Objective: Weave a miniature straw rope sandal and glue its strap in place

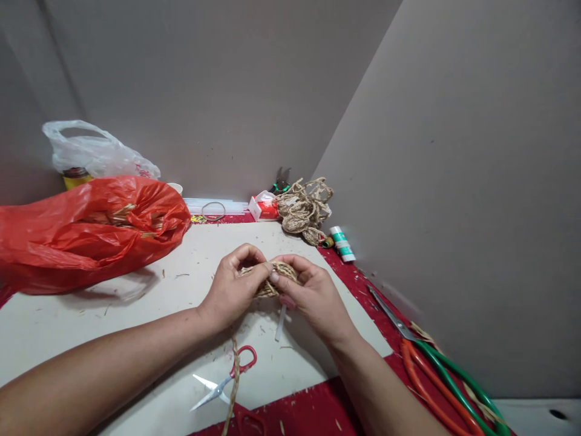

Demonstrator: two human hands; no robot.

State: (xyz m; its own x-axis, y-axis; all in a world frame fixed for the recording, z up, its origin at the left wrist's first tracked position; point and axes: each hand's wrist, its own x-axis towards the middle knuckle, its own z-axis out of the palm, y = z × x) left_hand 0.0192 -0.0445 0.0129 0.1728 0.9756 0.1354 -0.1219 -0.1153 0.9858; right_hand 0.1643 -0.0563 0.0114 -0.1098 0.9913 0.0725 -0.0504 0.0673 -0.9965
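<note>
A coiled piece of braided straw rope [267,289] is held between both hands above the pale board. My left hand [236,283] grips its left side, with thumb and fingers bent around it. On the other side my right hand [313,293] pinches it, its thumb close to the left thumb. A loose tail of braid [235,378] hangs below my left hand and passes over the small red-handled scissors [218,387], which lie spread on the board. Below my right hand a translucent white stick [280,324] shows; whether it is held or lying there I cannot tell.
At left lies a red plastic bag [91,242] of straw, a white bag [100,151] behind it. Along the back are clear sticks [213,207], a red-and-white box [265,207], pruners [282,180] and a braid bundle [304,206]. Large shears [436,357] lie at right near a grey wall.
</note>
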